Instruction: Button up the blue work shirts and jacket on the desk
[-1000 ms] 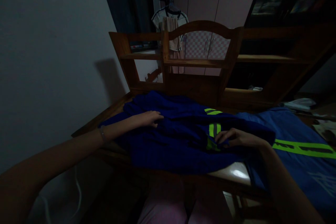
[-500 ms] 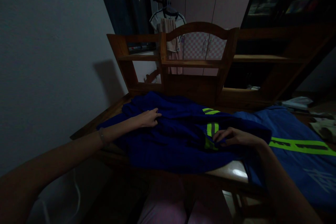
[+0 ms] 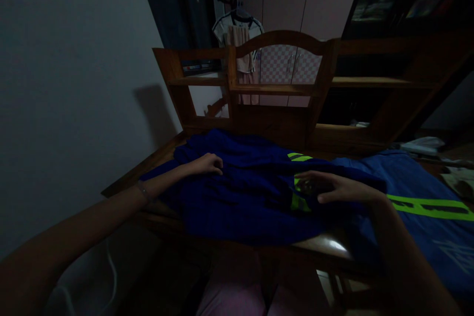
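Note:
A dark blue garment with neon green stripes (image 3: 252,192) lies bunched on a wooden desk (image 3: 326,244) in a dim room. My left hand (image 3: 207,164) rests on the cloth at its far left, fingers curled into the fabric. My right hand (image 3: 333,188) hovers over the green-striped part in the middle, fingers stretched out and apart, palm down, just above or touching the cloth. A second, lighter blue garment with a green band (image 3: 418,197) spreads to the right, partly under the first.
A wooden shelf unit (image 3: 281,89) stands at the back of the desk. Clothes on a hanger (image 3: 239,34) hang behind it, before pink wardrobe doors. A grey wall runs along the left. Small items lie at the far right (image 3: 422,145). My pink-clad knees (image 3: 237,301) show below.
My right hand has let go of its pinch on the striped fabric and spread its fingers, lifting slightly. My left hand has curled its fingers tighter on the cloth.

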`<state>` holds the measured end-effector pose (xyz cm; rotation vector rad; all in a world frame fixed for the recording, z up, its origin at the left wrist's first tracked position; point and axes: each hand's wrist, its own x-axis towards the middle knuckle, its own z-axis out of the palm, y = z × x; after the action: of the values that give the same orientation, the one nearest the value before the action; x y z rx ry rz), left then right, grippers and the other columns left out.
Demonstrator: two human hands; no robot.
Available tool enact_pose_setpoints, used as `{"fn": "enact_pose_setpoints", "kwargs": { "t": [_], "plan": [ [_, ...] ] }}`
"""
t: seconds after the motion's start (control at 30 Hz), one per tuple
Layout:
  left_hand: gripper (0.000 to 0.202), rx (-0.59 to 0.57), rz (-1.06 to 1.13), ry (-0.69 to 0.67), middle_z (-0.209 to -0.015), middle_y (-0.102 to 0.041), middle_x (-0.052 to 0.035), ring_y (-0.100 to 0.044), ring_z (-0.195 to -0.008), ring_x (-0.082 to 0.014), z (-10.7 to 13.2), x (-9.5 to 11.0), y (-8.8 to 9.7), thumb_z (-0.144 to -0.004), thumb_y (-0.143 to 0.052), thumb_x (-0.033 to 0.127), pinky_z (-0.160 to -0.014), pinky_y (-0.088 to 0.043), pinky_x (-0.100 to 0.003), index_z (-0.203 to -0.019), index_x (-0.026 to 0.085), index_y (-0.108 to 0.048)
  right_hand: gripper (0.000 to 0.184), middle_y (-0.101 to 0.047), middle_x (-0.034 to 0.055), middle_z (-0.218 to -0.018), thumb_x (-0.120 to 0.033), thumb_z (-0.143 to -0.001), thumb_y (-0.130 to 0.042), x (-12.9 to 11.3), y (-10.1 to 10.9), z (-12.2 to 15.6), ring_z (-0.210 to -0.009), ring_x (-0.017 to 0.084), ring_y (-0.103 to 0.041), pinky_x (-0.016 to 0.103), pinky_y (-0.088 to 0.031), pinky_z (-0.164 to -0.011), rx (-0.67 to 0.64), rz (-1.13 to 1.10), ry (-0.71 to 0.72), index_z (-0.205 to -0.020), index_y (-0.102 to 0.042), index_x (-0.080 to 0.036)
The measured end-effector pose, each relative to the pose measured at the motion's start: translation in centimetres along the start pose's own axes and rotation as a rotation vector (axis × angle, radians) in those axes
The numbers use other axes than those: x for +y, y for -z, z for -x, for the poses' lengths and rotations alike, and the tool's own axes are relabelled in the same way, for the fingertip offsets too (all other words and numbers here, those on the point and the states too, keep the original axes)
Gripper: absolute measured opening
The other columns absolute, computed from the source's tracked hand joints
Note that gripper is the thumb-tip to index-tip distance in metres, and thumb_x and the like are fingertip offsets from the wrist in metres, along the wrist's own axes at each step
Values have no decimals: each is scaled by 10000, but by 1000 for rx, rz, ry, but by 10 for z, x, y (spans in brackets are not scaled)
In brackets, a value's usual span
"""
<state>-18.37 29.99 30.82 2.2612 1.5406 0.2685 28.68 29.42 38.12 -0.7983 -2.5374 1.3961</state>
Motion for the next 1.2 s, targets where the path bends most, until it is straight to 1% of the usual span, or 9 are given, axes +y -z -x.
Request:
{"fn": "enact_pose_setpoints", "kwargs": {
  "t": [0.1, 0.17, 0.23, 0.3, 0.37, 0.5, 0.73, 1.03, 1.2],
  "plan": [
    [361, -32, 84, 31, -769, -659, -1, -578, -698, -134, -1, -6, 1, -675, -693, 481, -600, -369, -190, -858, 171, -667, 721, -506, 64, -1280, -416, -775, -698, -47, -8, -29, -1181, 286, -465, 439, -386, -993, 203, 92, 147, -1401, -357, -303],
    [405, -59, 161, 34, -773, -653, 1, -571, -703, -135, 0, -10, 1, -656, -702, 501, -608, -375, -193, -877, 163, -668, 636, -534, 63, -1217, -427, -788, -681, -71, -23, -70, -1119, 284, -493, 453, -379, -967, 288, 150, 277, -1354, -427, -286],
    [429, -79, 250, 28, -807, -656, -2, -573, -734, -139, 3, -14, 1, -651, -707, 503, -643, -392, -198, -901, 157, -668, 536, -559, 56, -1150, -466, -808, -638, -80, -43, -123, -1042, 276, -521, 460, -374, -932, 272, 157, 433, -1290, -499, -275],
    [431, -75, 332, 28, -849, -663, -9, -580, -781, -147, 6, -17, 0, -654, -709, 496, -694, -409, -209, -917, 157, -669, 467, -574, 35, -1123, -471, -813, -620, -74, -65, -180, -1037, 272, -514, 458, -356, -931, 238, 187, 428, -1235, -540, -287],
    [425, -45, 407, 39, -879, -668, -14, -585, -823, -157, 10, -20, -3, -650, -714, 486, -733, -419, -221, -916, 158, -669, 417, -591, 48, -1110, -422, -779, -671, -59, -83, -229, -1054, 282, -509, 438, -346, -936, 292, 238, 212, -1149, -599, -243],
    [433, 37, 514, 55, -834, -663, -16, -586, -794, -158, 15, -24, -12, -638, -723, 483, -709, -429, -234, -903, 145, -665, 314, -661, 45, -947, -411, -753, -702, -25, -105, -285, -943, 263, -586, 369, -415, -828, 235, 230, 111, -985, -675, -201],
    [398, 177, 583, -1, -775, -658, -10, -589, -743, -149, 10, -36, -27, -624, -736, 466, -681, -431, -232, -846, 140, -674, 298, -685, 33, -855, -442, -769, -664, 6, -115, -288, -801, 181, -629, 256, -449, -685, 259, 174, 135, -891, -674, -171],
    [352, 170, 539, -83, -804, -666, -31, -590, -732, -142, 12, -34, -23, -730, -657, 435, -662, -435, -229, -909, 134, -691, 173, -683, 30, -854, -283, -796, -649, 4, -120, -283, -790, 149, -633, 215, -443, -684, 323, 214, 185, -917, -658, -160],
    [279, 276, 372, -129, -795, -651, -16, -575, -726, -129, 17, -26, -24, -756, -642, 397, -661, -420, -216, -881, 152, -688, 157, -685, 20, -855, -255, -798, -657, 2, -120, -282, -798, 139, -634, 204, -437, -688, 313, 250, 211, -928, -661, -169]
  ]
}}
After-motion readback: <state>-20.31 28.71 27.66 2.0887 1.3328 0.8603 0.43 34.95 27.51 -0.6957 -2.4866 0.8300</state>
